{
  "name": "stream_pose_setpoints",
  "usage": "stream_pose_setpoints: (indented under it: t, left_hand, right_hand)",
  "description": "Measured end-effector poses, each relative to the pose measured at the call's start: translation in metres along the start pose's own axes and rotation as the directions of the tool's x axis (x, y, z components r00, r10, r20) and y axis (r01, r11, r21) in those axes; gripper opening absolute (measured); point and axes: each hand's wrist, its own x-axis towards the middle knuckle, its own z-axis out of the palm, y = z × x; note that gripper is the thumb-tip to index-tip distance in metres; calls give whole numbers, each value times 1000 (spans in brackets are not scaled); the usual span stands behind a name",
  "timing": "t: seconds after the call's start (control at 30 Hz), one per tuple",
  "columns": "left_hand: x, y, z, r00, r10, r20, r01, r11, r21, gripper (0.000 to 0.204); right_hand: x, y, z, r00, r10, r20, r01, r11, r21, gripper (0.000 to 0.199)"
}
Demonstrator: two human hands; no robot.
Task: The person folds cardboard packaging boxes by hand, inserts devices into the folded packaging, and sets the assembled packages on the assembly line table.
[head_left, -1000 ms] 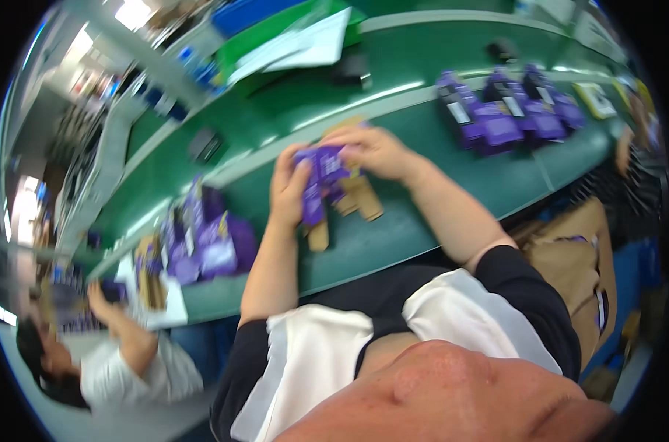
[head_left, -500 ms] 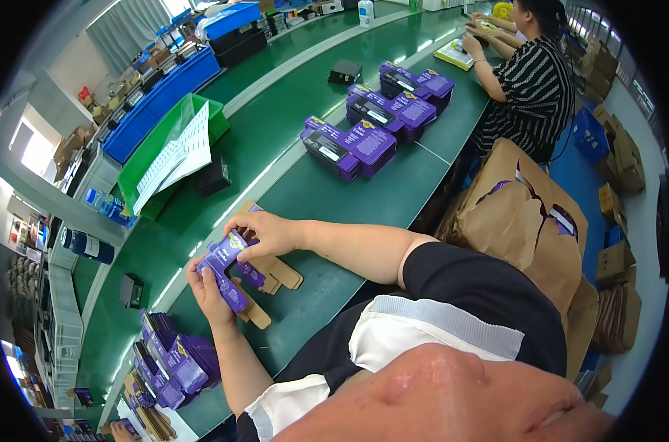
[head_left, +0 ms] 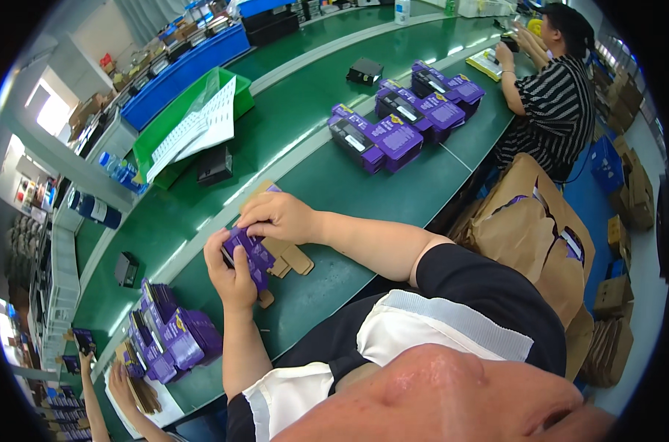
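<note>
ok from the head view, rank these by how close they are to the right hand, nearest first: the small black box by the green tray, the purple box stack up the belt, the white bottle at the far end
From the right hand:
1. Small black box, just beyond it to the left, beside the green tray.
2. Purple box stack, farther up the belt on the right.
3. White bottle, at the far end of the table.

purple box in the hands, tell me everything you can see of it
The purple box is a small printed carton, apparently glossy card, with a dark panel on one face. It is held tilted just above the green table. The left hand grips its near end from below, thumb on top. The right hand covers its far end with fingers curled over. Plain brown cardboard flaps stick out beside and beneath it, lying unfolded on the table. Whether the box is closed is hidden by the hands.
</note>
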Motion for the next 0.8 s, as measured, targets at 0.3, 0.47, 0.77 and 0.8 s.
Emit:
stream_pose_setpoints:
  t: [0.3, 0.47, 0.77, 0.8]
  left_hand:
    - [5, -4, 3, 1000, 23, 13, -23, 999, -48, 30]
    - [7, 4, -6, 994, 93, 63, -96, 994, 59, 31]
    - [4, -8, 1, 1000, -11, 0, 11, 998, -62, 29]
    - [3, -10, 2, 1000, -12, -1, 12, 998, -60, 29]
  right_hand:
    - [-5, -1, 6, 990, 21, -137, -15, 999, 42, 15]
    - [-2, 4, 8, 954, 290, -81, -245, 904, 351, 13]
    - [1, -1, 2, 990, -68, -125, 66, 998, -20, 18]
    - [0, 0, 3, 984, -103, -146, 98, 994, -40, 17]
